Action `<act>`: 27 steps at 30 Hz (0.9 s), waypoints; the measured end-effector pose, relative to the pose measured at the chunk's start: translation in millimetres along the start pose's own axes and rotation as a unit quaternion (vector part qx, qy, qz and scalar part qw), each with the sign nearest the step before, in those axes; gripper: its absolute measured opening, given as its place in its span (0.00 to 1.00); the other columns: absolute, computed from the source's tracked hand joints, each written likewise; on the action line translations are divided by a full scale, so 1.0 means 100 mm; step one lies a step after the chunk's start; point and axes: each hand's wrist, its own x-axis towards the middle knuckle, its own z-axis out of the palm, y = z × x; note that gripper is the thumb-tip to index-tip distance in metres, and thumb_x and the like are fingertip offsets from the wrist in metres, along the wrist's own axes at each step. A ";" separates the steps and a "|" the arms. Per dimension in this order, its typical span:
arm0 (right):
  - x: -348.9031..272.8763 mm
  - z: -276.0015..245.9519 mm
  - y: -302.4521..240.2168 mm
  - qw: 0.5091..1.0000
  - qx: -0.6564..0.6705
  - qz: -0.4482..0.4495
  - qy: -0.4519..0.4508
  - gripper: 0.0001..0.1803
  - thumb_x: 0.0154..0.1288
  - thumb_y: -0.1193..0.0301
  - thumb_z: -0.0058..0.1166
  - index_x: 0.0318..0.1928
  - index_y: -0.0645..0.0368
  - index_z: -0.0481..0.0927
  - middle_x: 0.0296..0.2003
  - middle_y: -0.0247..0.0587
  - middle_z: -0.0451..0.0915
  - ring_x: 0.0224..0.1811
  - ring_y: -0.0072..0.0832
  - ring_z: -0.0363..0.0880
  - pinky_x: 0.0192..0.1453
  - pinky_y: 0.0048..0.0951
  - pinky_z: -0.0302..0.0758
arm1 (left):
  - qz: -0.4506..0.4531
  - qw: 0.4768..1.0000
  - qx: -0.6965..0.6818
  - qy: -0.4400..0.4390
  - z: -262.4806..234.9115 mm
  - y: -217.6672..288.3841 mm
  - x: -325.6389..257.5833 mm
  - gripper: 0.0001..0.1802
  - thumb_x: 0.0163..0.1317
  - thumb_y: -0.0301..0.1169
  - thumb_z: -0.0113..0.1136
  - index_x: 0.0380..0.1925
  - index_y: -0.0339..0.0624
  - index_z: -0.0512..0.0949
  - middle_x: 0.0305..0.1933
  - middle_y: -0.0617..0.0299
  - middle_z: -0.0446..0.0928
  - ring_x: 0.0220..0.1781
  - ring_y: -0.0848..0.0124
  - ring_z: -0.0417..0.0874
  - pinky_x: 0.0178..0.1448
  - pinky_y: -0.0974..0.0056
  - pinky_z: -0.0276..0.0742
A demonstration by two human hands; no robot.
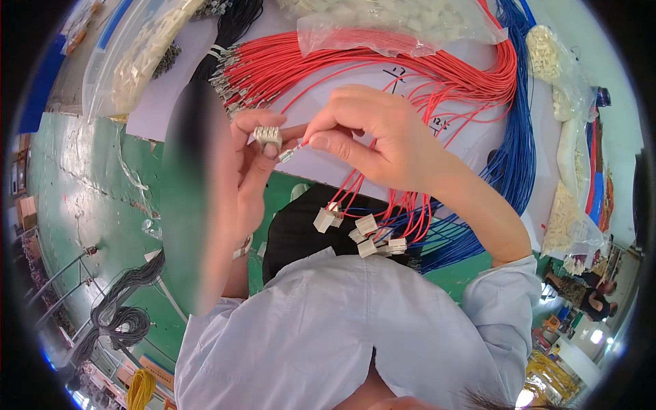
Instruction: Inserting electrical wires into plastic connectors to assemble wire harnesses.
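1. Head view: the left hand (249,171) is raised in front of the white sheet-covered surface (328,171), its fingers (263,154) pinched round a small white ribbed plastic connector housing (267,134).
2. Just to the right of that housing, the right hand (372,137) has thumb and forefinger pressed together on the end of a thin red insulated wire (410,205); the wire's small metal terminal tip (287,155) shows just below and to the right of the housing, close to it, though whether they touch cannot be told.
3. Below the housing and to its right, a cluster of finished white plastic connectors (365,225) hangs on red wires over a black cloth-like patch (294,232).
4. Above the housing, a thick bundle of red wires with bare metal terminals (287,61) fans across the surface.
5. Far right of the housing, a bundle of blue insulated wires (523,137) curves down the surface.
6. Above and right of the housing lies a clear plastic bag of white connector parts (383,20); another clear bag of pale parts (140,55) lies above and to its left.
7. Well below the housing and to its left, a coil of grey cable (119,321) lies on the green floor (89,198).
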 end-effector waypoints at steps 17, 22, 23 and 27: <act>-0.15 0.07 -0.01 0.995 -0.018 0.037 0.092 0.05 0.61 0.74 0.62 0.31 0.60 0.78 0.22 0.36 0.76 0.20 0.28 0.73 0.23 0.29 0.68 | -0.022 0.965 -0.262 -0.004 0.15 -0.11 0.14 0.12 0.62 0.27 0.39 0.45 0.37 0.63 0.44 0.56 0.68 0.66 0.47 0.75 0.66 0.54 0.78; -0.17 0.09 0.03 0.993 -0.043 0.000 0.109 0.08 0.60 0.72 0.63 0.27 0.57 0.76 0.21 0.35 0.76 0.18 0.32 0.74 0.21 0.32 0.68 | -0.026 0.970 -0.243 0.002 0.26 -0.06 0.18 0.14 0.58 0.25 0.38 0.46 0.36 0.63 0.46 0.54 0.69 0.68 0.44 0.72 0.67 0.54 0.77; -0.18 0.10 0.04 0.993 -0.041 0.005 0.112 0.09 0.60 0.72 0.63 0.27 0.57 0.76 0.20 0.35 0.76 0.18 0.32 0.74 0.22 0.32 0.68 | -0.022 0.972 -0.234 -0.003 0.27 -0.05 0.19 0.15 0.57 0.24 0.38 0.46 0.36 0.63 0.47 0.52 0.69 0.68 0.42 0.71 0.68 0.54 0.77; -0.22 0.02 0.02 0.998 -0.005 0.053 0.038 0.04 0.64 0.75 0.60 0.32 0.63 0.81 0.21 0.37 0.76 0.18 0.24 0.70 0.22 0.25 0.64 | 0.003 0.981 -0.194 -0.015 0.26 -0.08 0.20 0.16 0.55 0.23 0.37 0.45 0.36 0.63 0.48 0.50 0.69 0.68 0.38 0.70 0.68 0.53 0.76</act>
